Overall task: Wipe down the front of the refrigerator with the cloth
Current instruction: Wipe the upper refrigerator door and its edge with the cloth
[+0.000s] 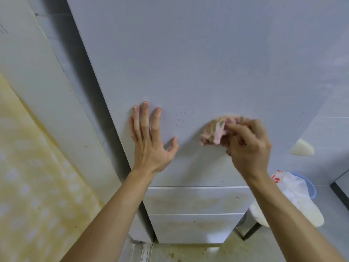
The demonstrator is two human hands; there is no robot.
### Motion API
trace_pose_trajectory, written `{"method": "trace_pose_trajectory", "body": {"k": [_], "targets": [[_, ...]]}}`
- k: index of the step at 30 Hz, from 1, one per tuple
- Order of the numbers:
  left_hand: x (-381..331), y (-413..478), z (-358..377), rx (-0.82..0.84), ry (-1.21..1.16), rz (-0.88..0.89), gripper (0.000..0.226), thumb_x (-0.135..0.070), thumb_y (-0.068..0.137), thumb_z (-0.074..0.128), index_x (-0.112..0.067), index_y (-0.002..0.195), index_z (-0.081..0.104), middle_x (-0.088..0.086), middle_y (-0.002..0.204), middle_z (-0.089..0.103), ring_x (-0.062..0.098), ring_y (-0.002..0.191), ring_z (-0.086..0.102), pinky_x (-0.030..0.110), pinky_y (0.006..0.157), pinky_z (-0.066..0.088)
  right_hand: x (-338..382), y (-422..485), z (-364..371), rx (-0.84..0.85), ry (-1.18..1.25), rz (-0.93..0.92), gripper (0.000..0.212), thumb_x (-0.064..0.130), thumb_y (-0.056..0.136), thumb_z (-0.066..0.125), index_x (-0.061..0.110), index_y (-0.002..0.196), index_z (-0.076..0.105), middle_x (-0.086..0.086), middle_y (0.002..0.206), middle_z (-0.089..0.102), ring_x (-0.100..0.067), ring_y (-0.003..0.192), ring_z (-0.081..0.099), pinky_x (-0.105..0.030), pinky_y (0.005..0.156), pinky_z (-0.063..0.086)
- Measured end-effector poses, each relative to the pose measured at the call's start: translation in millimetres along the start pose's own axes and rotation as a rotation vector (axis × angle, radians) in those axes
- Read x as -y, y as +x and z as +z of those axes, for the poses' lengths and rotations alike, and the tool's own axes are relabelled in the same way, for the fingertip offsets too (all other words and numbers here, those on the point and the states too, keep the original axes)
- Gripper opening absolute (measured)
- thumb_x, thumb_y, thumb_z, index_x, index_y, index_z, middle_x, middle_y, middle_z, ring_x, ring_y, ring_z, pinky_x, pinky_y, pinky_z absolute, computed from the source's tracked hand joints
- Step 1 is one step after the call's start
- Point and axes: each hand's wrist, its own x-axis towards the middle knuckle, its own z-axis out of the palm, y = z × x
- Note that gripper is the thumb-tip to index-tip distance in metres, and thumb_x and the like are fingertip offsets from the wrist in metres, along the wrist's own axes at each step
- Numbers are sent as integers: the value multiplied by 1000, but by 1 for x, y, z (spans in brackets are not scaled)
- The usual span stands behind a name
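The pale grey refrigerator (198,63) fills the middle of the view, its tall upper door facing me. My left hand (149,140) lies flat against the door near its left edge, fingers spread, holding nothing. My right hand (249,146) grips a bunched pink cloth with green marks (217,130) and presses it against the door. Small dark specks (181,118) dot the door between the two hands. Below the door sit two drawer fronts (194,201) with yellowish stains.
A yellowish patterned wall panel (28,186) runs along the left. To the right of the refrigerator stand a white plastic bag with red print (290,188) and a blue basin (309,188). The stained floor (188,252) shows at the bottom.
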Motion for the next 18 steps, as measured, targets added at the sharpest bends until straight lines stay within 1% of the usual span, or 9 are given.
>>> {"method": "trace_pose_trajectory", "body": {"k": [3, 6, 7, 9, 11, 14, 16, 17, 18], "targets": [[-7, 0, 6, 5, -14, -20, 98, -49, 87, 76, -5, 158, 24, 25, 166, 15, 51, 156, 9, 62, 128, 10, -4, 5, 0, -60, -26, -14, 20, -3, 89, 65, 5, 99, 81, -16, 96, 66, -30, 85, 64, -28, 68, 47], [-11, -1, 9, 16, -8, -52, 102, -54, 88, 75, -3, 158, 22, 28, 167, 15, 50, 156, 7, 63, 128, 8, -17, -23, 10, -59, -41, -60, 19, -8, 87, 67, 7, 91, 79, -10, 91, 63, -26, 76, 60, -29, 61, 45], [-12, -2, 9, 19, -9, -61, 102, -54, 88, 75, -2, 159, 22, 28, 167, 14, 49, 157, 7, 63, 128, 8, -24, -37, 12, -21, -40, -94, 20, -7, 86, 65, 8, 87, 77, -8, 90, 63, -24, 73, 58, -30, 58, 45], [-14, -2, 10, 25, -14, -79, 103, -53, 88, 74, -2, 159, 21, 28, 167, 13, 44, 159, 4, 63, 128, 7, -39, -71, 12, 147, -56, -170, 16, -1, 87, 65, 10, 82, 76, -6, 89, 66, -23, 69, 59, -32, 50, 49], [-17, -2, 11, 30, -10, -85, 104, -53, 87, 75, -2, 160, 19, 28, 168, 14, 40, 160, 2, 62, 128, 6, -51, -97, 8, 327, -77, -200, 12, -1, 82, 76, 11, 82, 75, -4, 86, 63, -24, 68, 60, -33, 48, 48], [-26, -1, 13, 38, 3, -56, 106, -56, 86, 75, -5, 160, 18, 22, 169, 13, 34, 161, -3, 60, 129, 3, -55, -99, 4, 485, -51, -168, 27, -5, 66, 89, 13, 80, 75, -2, 80, 57, -23, 65, 56, -30, 48, 44], [-33, 0, 15, 31, 0, -54, 108, -59, 86, 75, -6, 160, 16, 19, 169, 11, 28, 161, -7, 59, 129, 1, -51, -84, -3, 467, -54, -123, 22, -2, 69, 83, 16, 79, 77, -1, 81, 58, -24, 65, 60, -31, 46, 47], [-36, 0, 17, 32, -4, -60, 110, -60, 86, 75, -6, 161, 16, 20, 169, 12, 29, 161, -6, 58, 129, 1, -49, -73, -8, 399, -48, -70, 14, 2, 78, 74, 15, 81, 78, -1, 84, 60, -24, 65, 62, -31, 45, 50], [-39, 0, 18, 34, -9, -69, 111, -61, 85, 75, -5, 161, 16, 22, 169, 13, 33, 161, -2, 58, 129, 0, -46, -58, -14, 305, -26, 2, 17, 6, 86, 64, 14, 83, 79, -2, 88, 61, -26, 63, 63, -32, 44, 52]]}}
